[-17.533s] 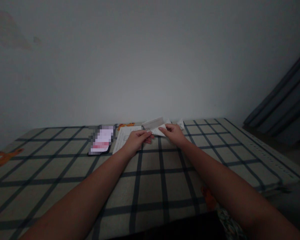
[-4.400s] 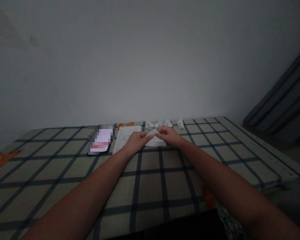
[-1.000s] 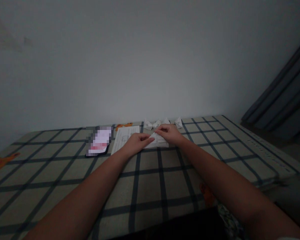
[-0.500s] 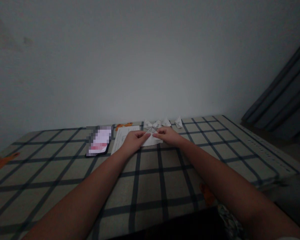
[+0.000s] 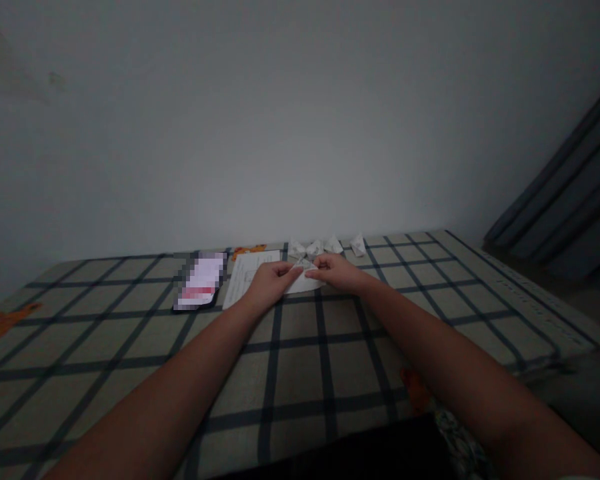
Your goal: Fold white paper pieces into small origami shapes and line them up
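Observation:
Between my two hands is a piece of white folded paper (image 5: pixel 305 283), its lower flap spreading toward me. My left hand (image 5: pixel 273 279) pinches its left side between thumb and fingers. On the right side, my right hand (image 5: pixel 333 272) grips it the same way, with the thumb near the middle. The fingers cover part of the folds, so the exact shape cannot be made out. Just behind my hands stand several small folded paper pieces (image 5: pixel 334 245), with one (image 5: pixel 357 245) set apart to the right.
Printed sheets of paper (image 5: pixel 237 283) lie left of my left hand. Farther left is a phone (image 5: pixel 200 281) with its screen lit and blurred. A checked cloth (image 5: pixel 295 360) covers the surface, which meets a plain wall (image 5: pixel 300 133). A dark curtain (image 5: pixel 570 173) hangs at the right.
Both hands stay in nearly the same place, still pinching the folded paper. Only the thumbs and the paper between them have shifted very slightly.

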A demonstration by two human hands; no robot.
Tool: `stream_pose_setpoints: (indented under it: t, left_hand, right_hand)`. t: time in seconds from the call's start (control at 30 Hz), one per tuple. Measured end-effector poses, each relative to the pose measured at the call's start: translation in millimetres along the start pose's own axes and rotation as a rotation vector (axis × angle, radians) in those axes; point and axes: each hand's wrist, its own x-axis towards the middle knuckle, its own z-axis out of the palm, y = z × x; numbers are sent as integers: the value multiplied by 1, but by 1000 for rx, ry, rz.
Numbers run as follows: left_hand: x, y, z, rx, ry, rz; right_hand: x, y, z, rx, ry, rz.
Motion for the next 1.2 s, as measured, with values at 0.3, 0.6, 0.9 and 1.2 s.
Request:
stream_pose_setpoints:
  t: [0.3, 0.6, 0.9, 1.2]
  left_hand:
    - [2, -1, -1, -12, 9, -28]
    - [2, -2, 0, -44, 6, -69]
    - [2, 0, 0, 20, -35, -46]
    - [2, -1, -1, 64, -106, -77]
  right_hand:
    - [-2, 2, -1, 20, -3, -25]
    - [-3, 1, -4, 21, -20, 0]
    - [-3, 2, -2, -2, 18, 15]
    - [1, 5, 3, 57, 60, -10]
